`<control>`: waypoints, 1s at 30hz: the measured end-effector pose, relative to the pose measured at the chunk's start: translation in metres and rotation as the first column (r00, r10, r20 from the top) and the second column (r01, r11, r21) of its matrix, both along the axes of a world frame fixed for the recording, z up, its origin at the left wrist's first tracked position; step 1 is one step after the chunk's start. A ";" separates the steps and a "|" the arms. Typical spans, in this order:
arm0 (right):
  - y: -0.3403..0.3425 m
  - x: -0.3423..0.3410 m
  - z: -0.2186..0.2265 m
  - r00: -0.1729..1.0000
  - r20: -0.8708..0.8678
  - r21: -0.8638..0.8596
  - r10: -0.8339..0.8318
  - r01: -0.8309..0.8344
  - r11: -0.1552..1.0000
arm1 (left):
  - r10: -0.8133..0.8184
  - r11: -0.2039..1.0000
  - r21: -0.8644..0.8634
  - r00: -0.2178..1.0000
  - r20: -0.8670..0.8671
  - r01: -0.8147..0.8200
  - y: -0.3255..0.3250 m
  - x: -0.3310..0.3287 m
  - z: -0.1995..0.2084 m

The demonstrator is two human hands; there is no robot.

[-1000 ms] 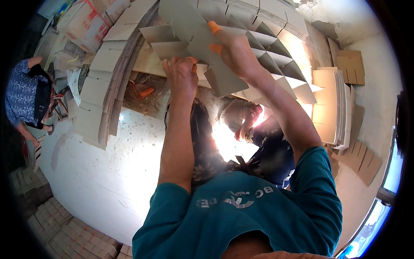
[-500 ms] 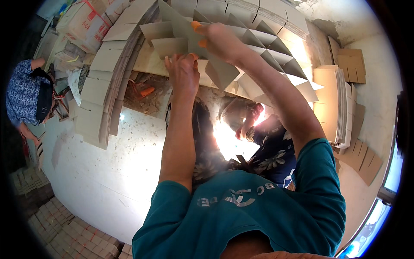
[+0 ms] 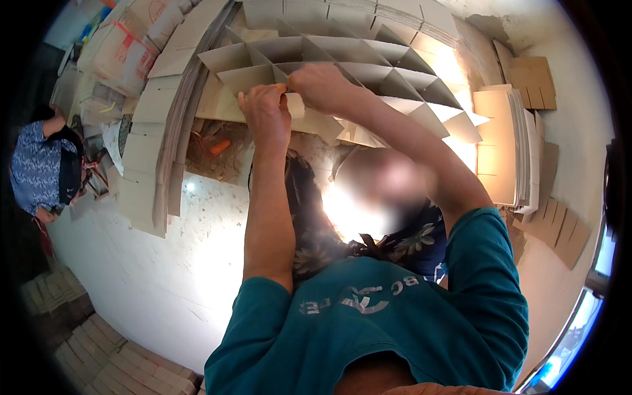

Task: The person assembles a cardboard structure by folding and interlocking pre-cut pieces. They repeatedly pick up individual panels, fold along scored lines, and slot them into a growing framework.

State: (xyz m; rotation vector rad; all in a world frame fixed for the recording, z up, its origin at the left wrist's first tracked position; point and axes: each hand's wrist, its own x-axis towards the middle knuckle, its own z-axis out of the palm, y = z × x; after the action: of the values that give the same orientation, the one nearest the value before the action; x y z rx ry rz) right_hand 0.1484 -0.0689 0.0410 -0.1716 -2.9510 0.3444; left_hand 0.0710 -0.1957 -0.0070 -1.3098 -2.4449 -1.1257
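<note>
A grid of slotted grey cardboard divider strips stands on edge in front of me, the strips crossing one another. My left hand is at the grid's near left edge, its fingers closed on a cardboard divider strip, orange covering showing at a fingertip. Just right of it, my right hand is curled over the top of a crossing strip, close to my left fingertips. The right fingertips are largely hidden behind the hand and the card.
Stacked slotted cardboard sheets lie on the left, with more sheets on the right. An orange-handled tool sits below the grid's left end. Another person is at the far left, near cartons. Cardboard bundles fill the lower left.
My right hand has come down and slightly left, and the strip it held raised now sits lower among the crossing strips. My left hand and the grid have shifted slightly left.
</note>
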 end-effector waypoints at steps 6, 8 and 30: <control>0.033 0.005 -0.009 0.948 -0.208 -0.261 -0.241 0.184 0.948 | 0.001 0.996 -0.088 0.996 -0.094 -0.009 -0.006 0.006 0.010; 0.063 0.022 -0.001 0.857 -0.273 -0.095 -0.436 0.427 0.899 | -0.022 0.992 -0.130 0.991 -0.135 0.004 -0.012 0.004 0.010; 0.062 0.147 -0.032 0.896 0.131 -0.122 -0.424 0.439 0.890 | -0.606 0.784 -0.346 0.756 -0.245 0.516 0.068 -0.033 0.012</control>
State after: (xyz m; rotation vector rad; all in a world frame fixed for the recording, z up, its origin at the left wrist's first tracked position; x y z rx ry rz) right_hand 0.2954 -0.0066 0.0091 -0.8735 -2.8661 0.5001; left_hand 0.0379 -0.1275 0.0052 -2.2243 -2.0202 -0.5787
